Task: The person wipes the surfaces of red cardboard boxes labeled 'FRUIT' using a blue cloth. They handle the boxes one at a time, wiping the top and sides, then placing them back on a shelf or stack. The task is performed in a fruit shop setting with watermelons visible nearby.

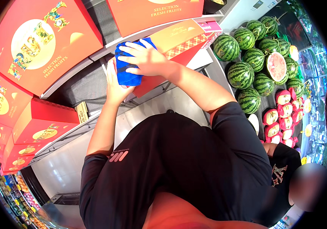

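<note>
Before me, at the shelf edge, a blue cloth (129, 77) lies over an item mostly hidden beneath it. My right hand (147, 58) rests on the cloth with its fingers spread. From the left and below, my left hand (116, 83) supports the covered item, fingers upright along its side; a little of something reddish shows under the cloth. Just right of both hands is a red and orange gift box (177, 37) with a checked band. Behind them stands a larger red fruit box (157, 13).
Big red fruit boxes (75, 31) fill the left shelves. A small printed carton (81, 112) stands on the mesh-lined shelf (80, 86). Striped watermelons (240, 75), one cut open (276, 66), and red-wrapped fruit (272, 116) are at right. Another person (283, 169) in black is at lower right.
</note>
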A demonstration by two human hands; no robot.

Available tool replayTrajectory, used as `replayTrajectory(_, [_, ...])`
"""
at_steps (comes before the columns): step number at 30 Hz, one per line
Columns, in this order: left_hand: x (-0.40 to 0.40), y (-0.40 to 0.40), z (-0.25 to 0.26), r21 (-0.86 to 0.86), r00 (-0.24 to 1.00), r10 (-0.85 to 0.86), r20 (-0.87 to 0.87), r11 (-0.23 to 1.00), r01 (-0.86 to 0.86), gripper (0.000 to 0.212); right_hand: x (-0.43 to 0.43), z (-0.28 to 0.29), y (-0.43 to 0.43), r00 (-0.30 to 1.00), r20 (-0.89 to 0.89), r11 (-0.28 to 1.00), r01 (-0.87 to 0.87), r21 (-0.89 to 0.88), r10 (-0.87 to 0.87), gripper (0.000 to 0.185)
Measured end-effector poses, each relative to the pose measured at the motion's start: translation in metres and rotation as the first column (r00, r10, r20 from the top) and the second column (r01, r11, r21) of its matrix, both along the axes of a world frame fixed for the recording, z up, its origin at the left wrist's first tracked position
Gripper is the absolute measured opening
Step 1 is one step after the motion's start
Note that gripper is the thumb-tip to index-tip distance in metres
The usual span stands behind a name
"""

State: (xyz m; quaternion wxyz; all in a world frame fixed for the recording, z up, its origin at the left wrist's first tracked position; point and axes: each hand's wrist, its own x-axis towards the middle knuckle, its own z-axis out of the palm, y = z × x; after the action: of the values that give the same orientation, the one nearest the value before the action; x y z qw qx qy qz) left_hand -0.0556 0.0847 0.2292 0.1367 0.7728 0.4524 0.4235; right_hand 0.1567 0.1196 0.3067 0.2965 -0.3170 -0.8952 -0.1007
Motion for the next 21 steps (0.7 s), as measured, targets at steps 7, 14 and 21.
replayTrajectory(7, [-0.008, 0.001, -0.013, 0.021, 0.998, -0.051, -0.021, 0.998, 0.052, 0.119, 0.024, 0.001, 0.004, 0.999, 0.030, 0.999, 0.031, -0.041, -0.030, 0.048])
replayTrajectory(14, [-0.009, 0.002, -0.014, 0.021, 0.998, -0.067, 0.005, 0.998, 0.066, 0.116, 0.059, 0.003, 0.012, 0.996, 0.066, 0.989, 0.067, -0.132, -0.059, 0.047])
replayTrajectory(21, [-0.008, 0.004, -0.019, 0.020, 0.997, -0.067, 0.029, 0.998, 0.067, 0.113, 0.118, -0.003, 0.031, 0.984, 0.100, 0.967, 0.163, -0.195, -0.146, 0.049])
